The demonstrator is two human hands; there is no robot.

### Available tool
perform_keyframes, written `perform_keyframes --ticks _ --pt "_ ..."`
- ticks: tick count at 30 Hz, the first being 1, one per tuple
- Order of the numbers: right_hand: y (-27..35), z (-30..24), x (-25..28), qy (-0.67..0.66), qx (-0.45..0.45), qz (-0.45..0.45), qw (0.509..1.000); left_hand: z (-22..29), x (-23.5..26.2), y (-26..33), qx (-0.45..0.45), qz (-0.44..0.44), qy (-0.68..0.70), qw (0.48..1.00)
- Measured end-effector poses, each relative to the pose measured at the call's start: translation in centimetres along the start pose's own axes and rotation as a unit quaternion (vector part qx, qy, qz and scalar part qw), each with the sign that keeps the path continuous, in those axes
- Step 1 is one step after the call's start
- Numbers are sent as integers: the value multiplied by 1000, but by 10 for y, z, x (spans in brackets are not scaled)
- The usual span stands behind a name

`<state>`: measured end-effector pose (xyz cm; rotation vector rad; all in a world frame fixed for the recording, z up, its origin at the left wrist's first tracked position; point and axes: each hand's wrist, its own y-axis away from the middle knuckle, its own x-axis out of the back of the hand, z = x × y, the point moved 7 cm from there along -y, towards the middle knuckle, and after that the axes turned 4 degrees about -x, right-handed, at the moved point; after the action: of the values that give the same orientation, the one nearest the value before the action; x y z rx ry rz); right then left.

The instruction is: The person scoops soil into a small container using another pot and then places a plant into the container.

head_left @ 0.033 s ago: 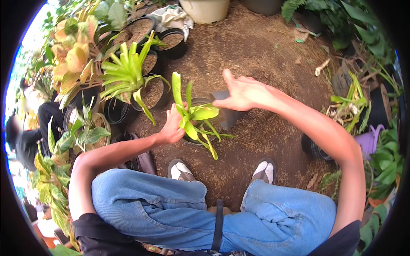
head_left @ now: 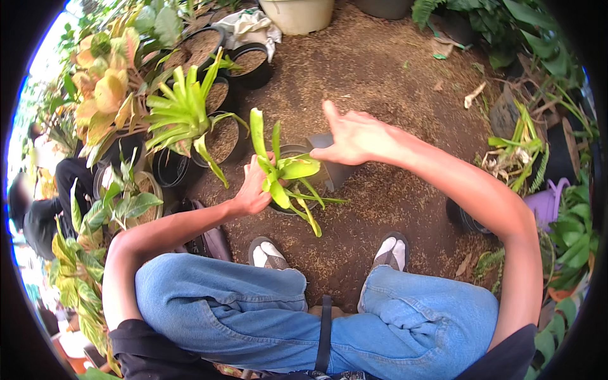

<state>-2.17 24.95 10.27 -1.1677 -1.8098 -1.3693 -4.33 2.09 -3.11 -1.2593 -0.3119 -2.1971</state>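
My left hand is closed around the base of a small bright green strap-leaved plant. The plant leans over a round pot, whose rim shows partly behind the leaves. To the right of it, my right hand is held out empty, thumb and fingers spread. Below and beside that hand is a dark grey piece, largely covered, so its kind cannot be made out. The plant's lower end is hidden by my left fingers and its own leaves.
A larger green rosette plant and several black pots with brownish filling stand at the left. A cream tub is at the back. On the right are a purple container and a pulled-up plant. Another person sits far left.
The scene has shifted slightly left in the picture. Both hands keep the same pose, and the plant stays in my left hand.
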Motion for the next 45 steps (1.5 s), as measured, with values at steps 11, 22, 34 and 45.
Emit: perform_keyframes --ticks 11,22,34,45 --pt "5 30 -3 94 -79 -58 991 2 5 0 43 -23 44 998" --pt "35 125 -27 -2 -172 -216 961 2 4 -2 19 -26 10 999" --pt "94 274 -177 -227 -394 -373 809 2 -1 -6 3 -18 10 1000" --pt "80 268 -204 -445 -378 -351 732 -5 -1 -2 1 -22 15 1000"
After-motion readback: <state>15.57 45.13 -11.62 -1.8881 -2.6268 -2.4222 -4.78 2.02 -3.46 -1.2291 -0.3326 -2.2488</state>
